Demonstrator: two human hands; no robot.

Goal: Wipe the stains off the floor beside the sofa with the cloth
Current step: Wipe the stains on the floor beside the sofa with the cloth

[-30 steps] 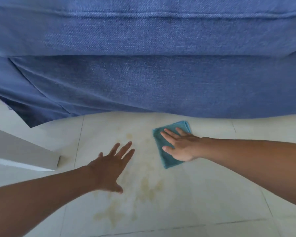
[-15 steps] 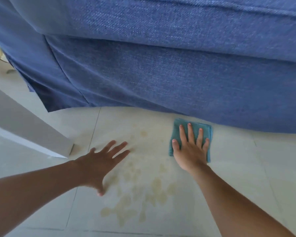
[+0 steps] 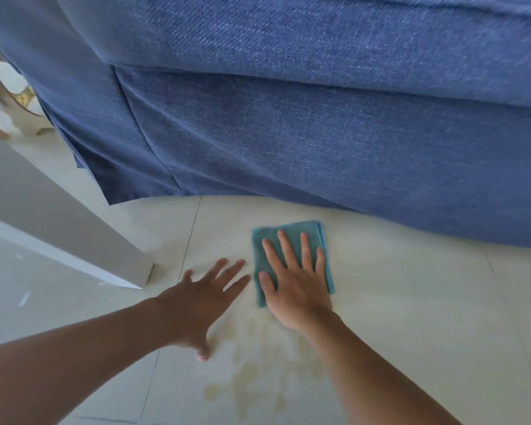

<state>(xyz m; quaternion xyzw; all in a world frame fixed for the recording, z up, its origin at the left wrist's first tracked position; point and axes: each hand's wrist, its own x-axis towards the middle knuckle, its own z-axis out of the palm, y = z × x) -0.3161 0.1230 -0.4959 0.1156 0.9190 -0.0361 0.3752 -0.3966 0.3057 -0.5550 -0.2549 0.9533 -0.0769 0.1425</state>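
A folded teal cloth [image 3: 288, 234] lies flat on the pale tiled floor [image 3: 411, 317], close to the base of the blue sofa [image 3: 319, 133]. My right hand [image 3: 295, 286] presses down on the cloth with its fingers spread. My left hand [image 3: 206, 299] rests flat on the floor just left of the cloth, fingers apart, holding nothing. Yellowish stains [image 3: 252, 378] spread over the tiles below both hands, reaching toward the bottom of the view.
A grey-white slanted panel [image 3: 59, 228] stands on the floor to the left, its corner near my left hand. A white and gold object [image 3: 10, 96] shows at the far left behind the sofa's corner.
My right hand has slid the cloth left, so it now sits next to my left hand. The view has swung, and the sofa's corner and the grey panel show more at left.
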